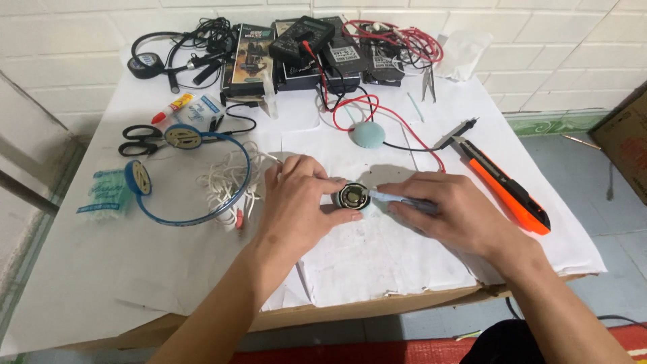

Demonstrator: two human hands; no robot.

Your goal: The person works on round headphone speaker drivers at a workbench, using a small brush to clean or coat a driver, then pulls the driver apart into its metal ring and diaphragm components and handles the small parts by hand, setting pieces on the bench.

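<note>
My left hand grips a small round earpiece speaker part and steadies it on the white paper-covered table. My right hand holds a thin pale blue tool, whose tip touches the right side of the round part. A blue headband with two round earpieces lies to the left, with a tangle of white wire on it.
An orange utility knife lies right of my right hand. A pale blue ear cushion, red and black probe leads, a multimeter, boxes, black tape, scissors, glue and tweezers crowd the table's far side. White brick wall behind.
</note>
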